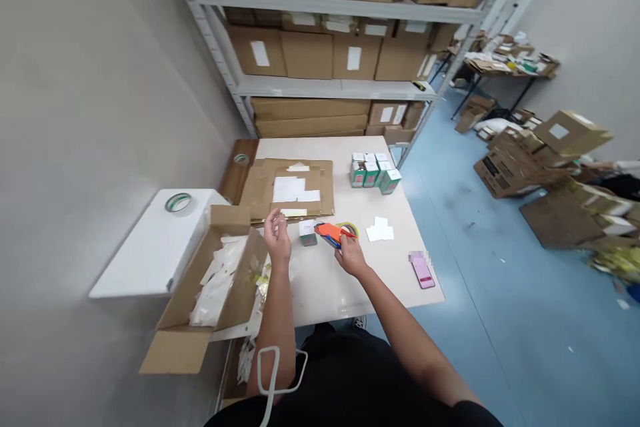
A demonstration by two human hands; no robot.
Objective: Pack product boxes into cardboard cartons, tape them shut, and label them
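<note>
My right hand [351, 255] is closed on the handle of an orange tape dispenser [330, 232], held above the table. A yellow-edged tape roll [353, 227] shows beside it; whether it is mounted on the dispenser I cannot tell. Just left of the dispenser's front stands a small green-and-white box [308, 233] on the table. My left hand [277, 239] is raised to the left of that box, fingers loosely bent and apart, with nothing visible in them. Behind it, flattened cardboard [325, 187] lies with white labels [290, 189] on top.
Several green-and-white boxes [371, 175] stand at the table's back right. White slips [380, 232] and a pink phone [423, 272] lie on the right. An open carton [235, 217] with white bags [220, 283] is at left. A loaded shelf [330, 88] rises behind.
</note>
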